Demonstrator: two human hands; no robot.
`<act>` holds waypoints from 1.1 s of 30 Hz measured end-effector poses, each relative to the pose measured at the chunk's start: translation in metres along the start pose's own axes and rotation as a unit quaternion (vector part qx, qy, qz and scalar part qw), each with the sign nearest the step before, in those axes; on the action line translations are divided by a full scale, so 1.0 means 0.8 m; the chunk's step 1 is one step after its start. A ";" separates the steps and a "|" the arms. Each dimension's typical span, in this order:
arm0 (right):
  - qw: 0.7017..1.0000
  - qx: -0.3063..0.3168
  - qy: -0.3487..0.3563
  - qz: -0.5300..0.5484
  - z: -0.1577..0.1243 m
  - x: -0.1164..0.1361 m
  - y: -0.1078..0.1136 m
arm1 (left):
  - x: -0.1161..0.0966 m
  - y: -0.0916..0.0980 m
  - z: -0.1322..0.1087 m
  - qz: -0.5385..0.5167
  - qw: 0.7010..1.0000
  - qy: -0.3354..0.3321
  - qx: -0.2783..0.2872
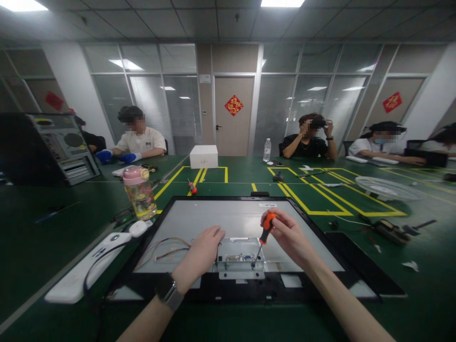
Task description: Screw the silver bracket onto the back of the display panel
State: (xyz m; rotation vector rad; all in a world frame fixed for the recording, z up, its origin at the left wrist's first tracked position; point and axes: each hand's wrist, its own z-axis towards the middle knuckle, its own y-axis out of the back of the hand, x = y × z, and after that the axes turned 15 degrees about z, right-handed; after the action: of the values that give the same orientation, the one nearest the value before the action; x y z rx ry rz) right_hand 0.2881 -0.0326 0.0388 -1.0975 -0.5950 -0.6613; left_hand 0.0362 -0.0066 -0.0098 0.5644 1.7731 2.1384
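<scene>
A flat monitor panel [199, 218] lies face down on the green table, its grey back up. A small metal bracket [239, 260] with connectors sits near its front edge. My right hand [290, 235] is closed around an orange-and-black screwdriver [262, 240], whose tip rests on the bracket's right side. My left hand [201, 254], with a watch on the wrist, presses on the bracket's left edge, fingers curled down. Thin coloured wires [162, 247] run across the panel to the left of that hand.
A white power strip [85, 270] with a black cable lies at the left. A pink-lidded bottle [139, 191], a white box [203, 156], a small red screwdriver [192, 187], an open computer case [53, 147] and a fan grille [388, 187] stand around. Other people sit across the table.
</scene>
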 end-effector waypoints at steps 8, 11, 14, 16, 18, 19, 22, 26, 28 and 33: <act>0.999 -0.009 -0.025 0.019 0.000 -0.001 -0.003 | -0.002 0.007 -0.001 -0.015 1.000 0.011 0.016; 1.000 -0.010 -0.010 0.018 0.000 -0.003 -0.001 | -0.003 0.009 -0.003 -0.012 1.000 0.011 0.011; 1.000 -0.009 0.006 0.010 0.000 -0.003 0.001 | -0.005 0.013 -0.003 -0.001 1.000 0.011 0.023; 1.000 -0.008 0.002 0.011 0.000 -0.003 0.001 | -0.006 0.016 -0.004 0.001 0.999 0.013 0.029; 1.000 -0.006 -0.009 0.021 0.001 -0.002 0.002 | -0.005 0.016 -0.004 -0.004 1.000 0.015 0.026; 1.000 -0.005 -0.014 0.027 0.001 -0.003 0.002 | -0.005 0.015 -0.004 -0.007 1.000 0.016 0.024; 0.999 -0.001 -0.023 0.038 0.001 -0.005 0.001 | -0.001 0.007 -0.003 -0.010 1.000 0.015 0.018; 1.000 0.006 -0.002 0.031 0.001 -0.008 0.002 | 0.003 -0.005 -0.001 -0.011 1.000 0.012 0.008; 1.000 0.007 0.002 0.022 0.001 -0.007 0.003 | 0.003 -0.006 0.000 -0.014 1.000 0.011 0.009; 0.999 -0.009 -0.017 0.030 0.002 -0.004 0.003 | -0.002 0.007 -0.002 -0.016 0.999 0.019 0.023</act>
State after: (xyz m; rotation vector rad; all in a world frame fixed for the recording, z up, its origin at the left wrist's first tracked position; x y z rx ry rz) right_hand 0.2873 -0.0300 0.0356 -1.1404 -0.5844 -0.5984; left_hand 0.0367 -0.0096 -0.0050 0.5064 1.8433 2.1067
